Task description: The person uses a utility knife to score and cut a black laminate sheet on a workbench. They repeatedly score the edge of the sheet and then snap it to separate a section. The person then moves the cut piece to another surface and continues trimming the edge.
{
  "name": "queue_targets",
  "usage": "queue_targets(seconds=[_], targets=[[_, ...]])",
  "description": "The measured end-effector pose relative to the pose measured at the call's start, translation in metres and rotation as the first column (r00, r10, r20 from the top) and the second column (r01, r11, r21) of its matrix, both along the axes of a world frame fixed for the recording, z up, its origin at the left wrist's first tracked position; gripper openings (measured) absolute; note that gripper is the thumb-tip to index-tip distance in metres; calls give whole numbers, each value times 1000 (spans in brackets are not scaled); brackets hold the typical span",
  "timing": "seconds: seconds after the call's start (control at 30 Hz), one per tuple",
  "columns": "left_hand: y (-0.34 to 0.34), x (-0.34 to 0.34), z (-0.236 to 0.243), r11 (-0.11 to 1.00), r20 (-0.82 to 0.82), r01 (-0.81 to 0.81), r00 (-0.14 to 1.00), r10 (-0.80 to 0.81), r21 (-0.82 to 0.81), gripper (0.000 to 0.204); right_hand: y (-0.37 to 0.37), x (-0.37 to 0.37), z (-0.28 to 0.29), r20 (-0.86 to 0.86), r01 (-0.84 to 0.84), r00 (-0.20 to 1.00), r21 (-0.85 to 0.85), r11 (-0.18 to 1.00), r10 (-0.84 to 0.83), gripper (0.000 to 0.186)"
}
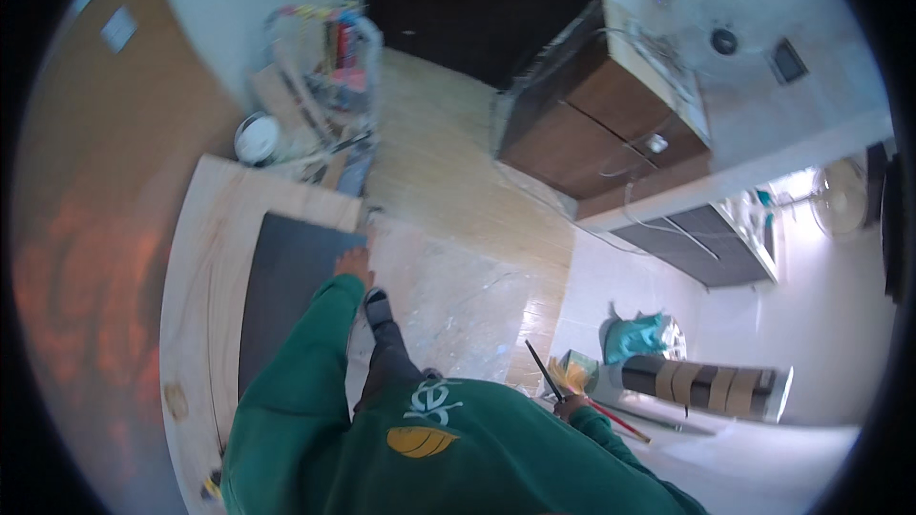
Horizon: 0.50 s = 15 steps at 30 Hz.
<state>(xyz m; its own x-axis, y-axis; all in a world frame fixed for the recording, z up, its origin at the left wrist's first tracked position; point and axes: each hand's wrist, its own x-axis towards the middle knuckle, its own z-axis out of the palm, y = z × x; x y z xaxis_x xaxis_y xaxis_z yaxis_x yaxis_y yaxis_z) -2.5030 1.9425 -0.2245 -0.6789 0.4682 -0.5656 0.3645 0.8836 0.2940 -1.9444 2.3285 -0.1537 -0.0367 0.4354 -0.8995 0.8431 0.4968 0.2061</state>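
Observation:
My left hand [354, 267] reaches out in a green sleeve to the right edge of a dark grey panel [291, 272]. Its fingers look stretched out, with nothing seen in them. The panel lies on a pale wooden board [215, 229]. On the right, my right hand [572, 407] is closed round a thin dark stick [543, 368] that points up and to the left. A thin red stick [620, 422] shows on the hand's other side; whether both are one piece, I cannot tell. My dark-shod foot [378, 307] is beside the panel.
A white bucket [257, 138] and a clear bag of tools [348, 67] stand beyond the board. Brown cabinets [606, 129] with loose cables are at the far right. Nearer are a teal bag [634, 337] and a long taped dark box [701, 386].

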Motion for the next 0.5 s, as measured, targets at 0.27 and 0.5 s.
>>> queue_targets(seconds=[0.27, 0.5], targets=[[11, -64, -55, 950, -124, 252, 953, -277, -186, 65, -47, -167, 108, -242, 412, 885, 9, 911, -398, 35], [27, -73, -18, 950, -7, 201, 978, -209, -240, 63, -16, -164, 70, -253, -46, 965, 100, 994, 70, 36]])
